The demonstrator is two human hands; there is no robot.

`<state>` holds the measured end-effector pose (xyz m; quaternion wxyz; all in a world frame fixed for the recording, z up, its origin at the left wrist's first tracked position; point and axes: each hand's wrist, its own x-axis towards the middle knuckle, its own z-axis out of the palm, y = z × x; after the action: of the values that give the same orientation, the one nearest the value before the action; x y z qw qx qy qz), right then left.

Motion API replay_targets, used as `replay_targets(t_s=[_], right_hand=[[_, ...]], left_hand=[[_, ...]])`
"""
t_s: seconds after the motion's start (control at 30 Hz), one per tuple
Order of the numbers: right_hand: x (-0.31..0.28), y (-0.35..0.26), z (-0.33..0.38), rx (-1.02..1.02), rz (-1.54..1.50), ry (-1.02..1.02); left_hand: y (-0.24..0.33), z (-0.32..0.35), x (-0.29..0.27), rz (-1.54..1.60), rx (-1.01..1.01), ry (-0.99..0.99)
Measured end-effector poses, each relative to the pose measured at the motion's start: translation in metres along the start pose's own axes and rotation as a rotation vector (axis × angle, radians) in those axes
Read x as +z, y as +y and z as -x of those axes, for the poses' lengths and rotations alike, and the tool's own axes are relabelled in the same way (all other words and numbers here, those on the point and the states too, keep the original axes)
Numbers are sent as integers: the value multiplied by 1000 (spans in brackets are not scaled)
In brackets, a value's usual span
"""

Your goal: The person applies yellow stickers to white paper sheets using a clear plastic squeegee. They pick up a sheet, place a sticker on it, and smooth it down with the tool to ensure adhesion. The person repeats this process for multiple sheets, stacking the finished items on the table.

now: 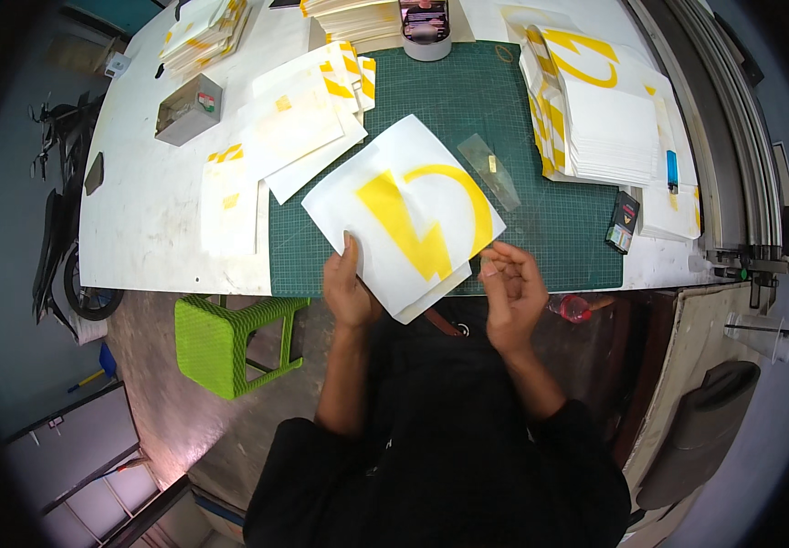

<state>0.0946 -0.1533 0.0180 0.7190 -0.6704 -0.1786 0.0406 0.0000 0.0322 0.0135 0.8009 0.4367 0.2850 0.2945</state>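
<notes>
Sheet in hand: I see a white square sheet [404,215] with a big yellow lightning-and-arc decal on it, lying tilted on the green cutting mat [468,110] at the near edge of the table [148,219], its lower corner hanging just past that edge.

Left hand: my left hand [349,288] holds the sheet's lower left edge, thumb on top and fingers underneath, closed on the paper.

Right hand: my right hand [511,292] is just beside the sheet's right corner, fingers curled in close together, fingertips near the edge. Whether it pinches a thin backing layer, I cannot tell.

Handling, as I judge it: very light, thin, floppy. It looks like more than one ply, since a second white edge shows under the lower corner. It should bend easily and crease if pinched hard, and the yellow film could wrinkle or lift.

Where to hold: the white margins and corners, not the yellow shape. A flat pinch on the edge with the mat supporting the rest seems safest.

Around it: a clear plastic strip [490,169] lies on the mat just beyond the sheet. A stack of matching sheets [595,119] sits at the right side of the table, looser white and yellow sheets [294,128] to the left, and a grey box [189,110] near the far left corner.
</notes>
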Motion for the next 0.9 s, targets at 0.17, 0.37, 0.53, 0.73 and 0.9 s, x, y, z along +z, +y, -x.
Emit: replay_targets(t_s=[0.17,0.37,0.53,0.73,0.9], right_hand=[[-14,1,-12,476,-655,-144],[-25,11,-17,452,-1003,-323],[-16,5,-7,418,-1077,-526],[3,-12,-9,460,-911,-435],[-4,7,-12,410,-982,-569]], left_hand=[[-17,-2,-16,-257,242,-151],[1,-6,-25,-167,-22,-320],[5,-5,-30,-161,-173,-342],[15,-6,-34,-305,-199,-357],[20,-8,-45,-291,-247,-380]])
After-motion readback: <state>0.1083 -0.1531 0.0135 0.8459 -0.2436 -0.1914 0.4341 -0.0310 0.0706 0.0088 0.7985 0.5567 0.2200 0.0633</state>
